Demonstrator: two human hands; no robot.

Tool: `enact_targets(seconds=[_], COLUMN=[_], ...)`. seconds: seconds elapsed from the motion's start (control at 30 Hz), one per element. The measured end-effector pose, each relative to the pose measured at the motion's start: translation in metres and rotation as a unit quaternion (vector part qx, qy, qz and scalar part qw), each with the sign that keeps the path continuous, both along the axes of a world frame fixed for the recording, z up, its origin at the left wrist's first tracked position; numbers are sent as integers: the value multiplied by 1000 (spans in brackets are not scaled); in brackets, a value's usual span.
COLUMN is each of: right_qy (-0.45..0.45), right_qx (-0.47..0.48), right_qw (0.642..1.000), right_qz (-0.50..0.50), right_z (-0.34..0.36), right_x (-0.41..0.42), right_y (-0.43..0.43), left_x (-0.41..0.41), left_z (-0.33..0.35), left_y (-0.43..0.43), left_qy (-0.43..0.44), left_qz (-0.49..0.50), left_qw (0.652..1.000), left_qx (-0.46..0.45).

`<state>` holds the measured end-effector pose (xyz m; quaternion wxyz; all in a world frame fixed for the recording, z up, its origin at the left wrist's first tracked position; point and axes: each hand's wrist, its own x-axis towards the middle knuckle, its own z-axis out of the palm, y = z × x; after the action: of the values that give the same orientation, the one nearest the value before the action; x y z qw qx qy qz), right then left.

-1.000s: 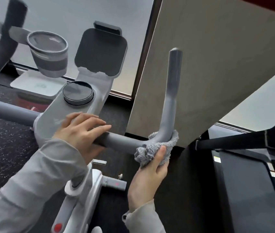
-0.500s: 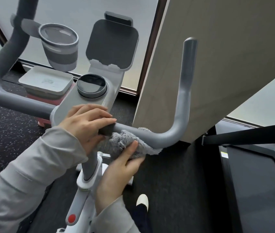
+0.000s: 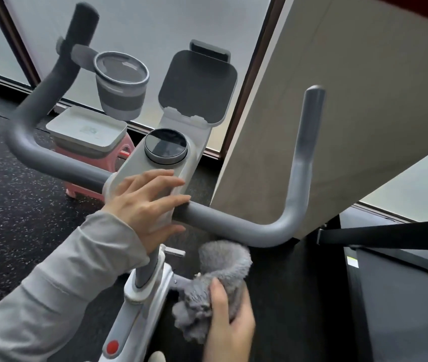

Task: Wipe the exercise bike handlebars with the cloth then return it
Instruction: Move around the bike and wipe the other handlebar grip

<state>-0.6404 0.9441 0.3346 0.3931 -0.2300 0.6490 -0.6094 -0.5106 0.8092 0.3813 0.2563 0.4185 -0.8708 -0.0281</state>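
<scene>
The grey handlebars [image 3: 236,222] of the exercise bike run across the middle of the head view, with one upright end at the right and one at the far left. My left hand [image 3: 145,205] rests flat on the bike's white console, fingers spread, its fingertips at the start of the right bar. My right hand [image 3: 230,326] grips a fluffy grey cloth [image 3: 219,278] below the right bar. The cloth hangs clear of the bar without touching it.
A round black dial [image 3: 166,145], a tablet holder [image 3: 197,87] and a grey cup holder [image 3: 121,83] sit on the bike. A grey tray on a pink stool [image 3: 87,134] stands behind. A beige panel [image 3: 351,100] and a treadmill [image 3: 401,296] are at the right.
My right hand slid the cloth leftward along the right bar from its bend, then dropped it below and off the bar. My left hand opened from gripping the bar and lies flat.
</scene>
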Motion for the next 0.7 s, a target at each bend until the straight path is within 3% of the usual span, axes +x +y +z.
enact_targets(seconds=[0.13,0.23,0.33,0.53,0.7], right_qy=[184,337,481,503,499], right_qx=[-89,-83,-45,61,30], right_qw=[977,936,853,781,742], right_qz=[-54,62,200,365,446], right_z=[53,90,104,91,93], right_x=[-39,-69,-68,-33,-47], right_y=[8,-31,-83,-134,-131], left_x=[-4,-3,-2,-1,-3], left_z=[-3,-3,-4,-3,-4], left_y=[-2,-1,-1,-1,0], left_qy=[0,20,41,49,61], left_qz=[6,8,4,9,16], left_qw=[1000,1000,999,999,998], left_qx=[-1,1,-1,-5,6])
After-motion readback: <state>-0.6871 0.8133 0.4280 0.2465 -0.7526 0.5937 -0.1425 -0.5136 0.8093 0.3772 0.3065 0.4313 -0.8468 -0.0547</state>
